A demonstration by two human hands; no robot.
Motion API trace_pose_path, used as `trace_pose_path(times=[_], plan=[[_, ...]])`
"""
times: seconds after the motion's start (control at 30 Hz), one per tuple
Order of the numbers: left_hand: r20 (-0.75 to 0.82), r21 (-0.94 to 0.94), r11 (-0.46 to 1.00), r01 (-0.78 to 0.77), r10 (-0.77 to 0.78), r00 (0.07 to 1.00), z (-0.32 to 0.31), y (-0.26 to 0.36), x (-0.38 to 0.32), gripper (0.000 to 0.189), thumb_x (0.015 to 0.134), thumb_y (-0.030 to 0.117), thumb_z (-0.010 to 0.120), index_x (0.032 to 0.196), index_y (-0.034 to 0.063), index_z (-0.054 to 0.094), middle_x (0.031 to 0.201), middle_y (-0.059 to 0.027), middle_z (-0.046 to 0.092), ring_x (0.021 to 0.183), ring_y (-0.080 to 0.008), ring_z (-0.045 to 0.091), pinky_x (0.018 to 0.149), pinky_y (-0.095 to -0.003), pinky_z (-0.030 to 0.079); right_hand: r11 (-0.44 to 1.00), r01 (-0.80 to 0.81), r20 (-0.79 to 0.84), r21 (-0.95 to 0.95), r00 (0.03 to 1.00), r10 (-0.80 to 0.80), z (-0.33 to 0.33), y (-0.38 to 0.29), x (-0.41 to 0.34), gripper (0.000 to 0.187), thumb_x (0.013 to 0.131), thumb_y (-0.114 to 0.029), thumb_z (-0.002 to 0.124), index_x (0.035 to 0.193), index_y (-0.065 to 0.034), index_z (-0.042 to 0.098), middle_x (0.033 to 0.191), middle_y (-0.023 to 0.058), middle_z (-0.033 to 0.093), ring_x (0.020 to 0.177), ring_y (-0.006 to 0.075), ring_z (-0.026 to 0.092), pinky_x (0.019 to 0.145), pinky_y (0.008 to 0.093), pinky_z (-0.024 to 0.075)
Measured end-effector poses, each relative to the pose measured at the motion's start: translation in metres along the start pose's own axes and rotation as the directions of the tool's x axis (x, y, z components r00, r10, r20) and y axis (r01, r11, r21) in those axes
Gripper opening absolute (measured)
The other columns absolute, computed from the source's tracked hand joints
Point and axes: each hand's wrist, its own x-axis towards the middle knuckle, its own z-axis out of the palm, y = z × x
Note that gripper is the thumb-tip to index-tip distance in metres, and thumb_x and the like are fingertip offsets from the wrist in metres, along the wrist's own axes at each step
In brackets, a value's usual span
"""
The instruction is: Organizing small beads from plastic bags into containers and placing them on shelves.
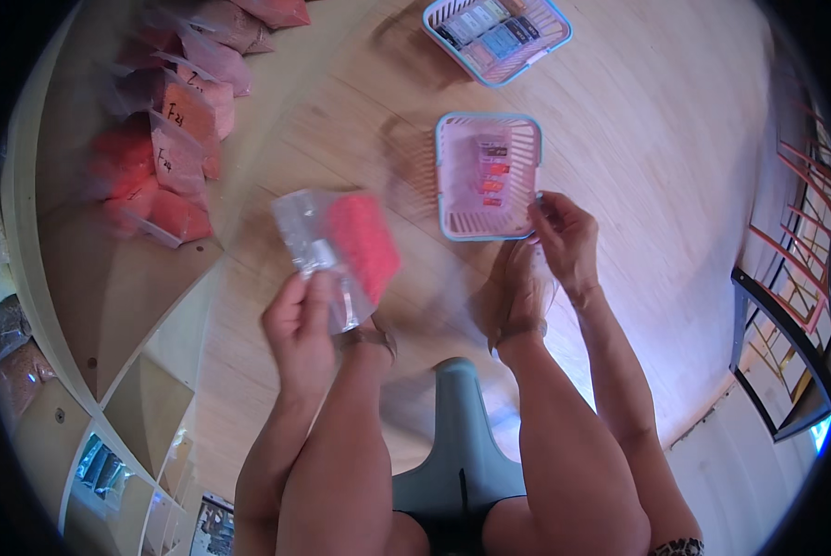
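My left hand (pixel 304 333) grips the edge of a clear plastic bag (pixel 363 243) of bright red-pink material, which tilts over the floor. My right hand (pixel 565 240) is at the lower right edge of a small pink plastic basket with a blue rim (pixel 490 236); its fingertips meet at the rim. Inside the basket stands a short row of small labelled packs (pixel 494 177). Farther off, a second such basket (pixel 558 42) holds several labelled packs (pixel 502 38) in rows.
Several bags of pink and orange material (pixel 186 125), some with handwriting, lie in a wooden shelf (pixel 96 313) on the left. A blue-grey plastic stool (pixel 457 445) is between my legs. Black-framed and red wire racks (pixel 791 236) stand at the right.
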Motion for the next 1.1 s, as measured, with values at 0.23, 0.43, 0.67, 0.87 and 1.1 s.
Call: trace_pose_path(times=[0.23, 0.43, 0.67, 0.87, 1.1], plan=[[0.14, -0.021, 0.998, -0.056, 0.059, 0.988, 0.034, -0.03, 0.011, 0.014, 0.098, 0.009, 0.056, 0.099, -0.0036, 0.063, 0.09, -0.0005, 0.063, 0.086, -0.0066, 0.056, 0.077, -0.0225, 0.047, 0.935, 0.23, -0.163, -0.271, 0.946, -0.28, -0.003, -0.046, -0.029, 0.019, 0.086, 0.0, 0.066, 0.105, -0.0008, 0.066, 0.078, 0.0041, 0.064, 0.069, 0.0085, 0.06, 0.06, 0.0238, 0.0481], [0.238, 0.045, 0.993, 0.106, -0.114, 0.965, 0.04, -0.027, 0.007, 0.012, 0.095, 0.006, 0.06, 0.101, -0.003, 0.064, 0.093, -0.0032, 0.066, 0.083, -0.0064, 0.059, 0.073, -0.0216, 0.051, 0.964, 0.235, 0.351, 0.125, 0.898, -0.264, 0.056, -0.075, -0.056, 0.021, 0.086, 0.0, 0.063, 0.106, 0.0017, 0.062, 0.092, 0.0152, 0.065, 0.079, 0.0234, 0.067, 0.069, 0.0307, 0.0541], [0.26, -0.076, 0.997, -0.005, 0.025, 0.965, 0.058, -0.008, 0.022, 0.007, 0.089, 0.003, 0.068, 0.09, -0.003, 0.07, 0.082, -0.0049, 0.068, 0.072, -0.0085, 0.063, 0.066, -0.0218, 0.053, 0.949, 0.273, 0.327, 0.159, 0.892, -0.312, 0.054, -0.09, -0.057, 0.023, 0.089, -0.004, 0.064, 0.11, 0.0046, 0.06, 0.092, 0.0158, 0.066, 0.084, 0.0217, 0.068, 0.071, 0.0306, 0.0547], [0.249, -0.06, 0.995, 0.076, -0.059, 0.967, 0.067, -0.005, 0.043, 0.01, 0.085, 0.005, 0.072, 0.085, -0.0042, 0.067, 0.076, -0.0067, 0.069, 0.067, -0.0087, 0.062, 0.059, -0.022, 0.05, 0.959, 0.027, 0.352, 0.283, 0.927, -0.13, 0.058, -0.106, -0.04, 0.02, 0.094, -0.011, 0.062, 0.102, 0.0081, 0.063, 0.085, 0.0128, 0.069, 0.079, 0.0147, 0.067, 0.068, 0.0277, 0.0536], [0.391, 0.077, 0.997, 0.025, -0.053, 0.919, 0.068, -0.008, 0.06, 0.02, 0.076, 0.007, 0.08, 0.075, -0.0007, 0.061, 0.069, -0.0048, 0.066, 0.063, -0.0068, 0.06, 0.057, -0.0218, 0.048, 0.912, -0.176, 0.463, 0.371, 0.886, -0.017, 0.054, -0.084, -0.016, 0.017, 0.091, -0.012, 0.067, 0.093, 0.0048, 0.068, 0.076, 0.008, 0.069, 0.073, 0.0102, 0.064, 0.065, 0.0235, 0.0518]])
